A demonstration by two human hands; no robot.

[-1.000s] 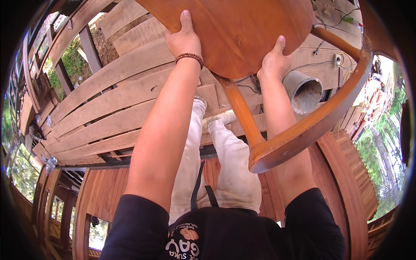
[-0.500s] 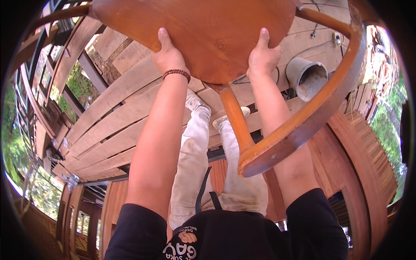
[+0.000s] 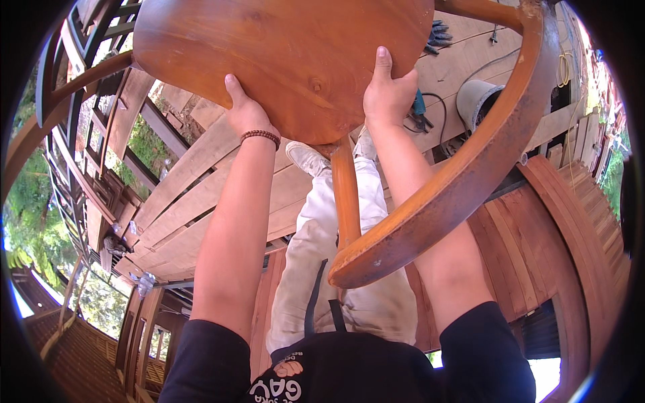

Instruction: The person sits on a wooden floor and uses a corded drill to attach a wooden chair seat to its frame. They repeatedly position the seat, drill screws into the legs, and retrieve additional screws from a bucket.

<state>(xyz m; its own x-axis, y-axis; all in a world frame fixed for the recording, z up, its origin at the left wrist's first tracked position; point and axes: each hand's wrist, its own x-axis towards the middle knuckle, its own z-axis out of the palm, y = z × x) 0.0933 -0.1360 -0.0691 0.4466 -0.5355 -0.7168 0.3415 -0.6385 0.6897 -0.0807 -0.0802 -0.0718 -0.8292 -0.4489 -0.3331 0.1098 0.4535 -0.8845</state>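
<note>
A glossy orange-brown wooden chair (image 3: 289, 64) is held out in front of me, its rounded panel at the top of the view. My left hand (image 3: 248, 115) grips the panel's near left edge, thumb on the upper face and fingers hidden beneath. On the near right edge my right hand (image 3: 391, 95) holds it the same way. A short post (image 3: 346, 195) runs from the panel to a thick curved rail (image 3: 457, 181), which sweeps over my right forearm. Another curved rail (image 3: 101, 74) extends from the panel's left side.
Below lies a plank floor (image 3: 195, 181) with gaps. A grey bucket (image 3: 474, 101), a teal power tool (image 3: 419, 107) with a cord and dark gloves (image 3: 439, 35) are at the right. Dark metal railing (image 3: 74, 161) borders the left. Reddish wooden boards (image 3: 510, 248) stand at the lower right.
The chair and both hands have shifted a little left in view, and the rail's near end has dropped lower. The teal tool and gloves have come into sight.
</note>
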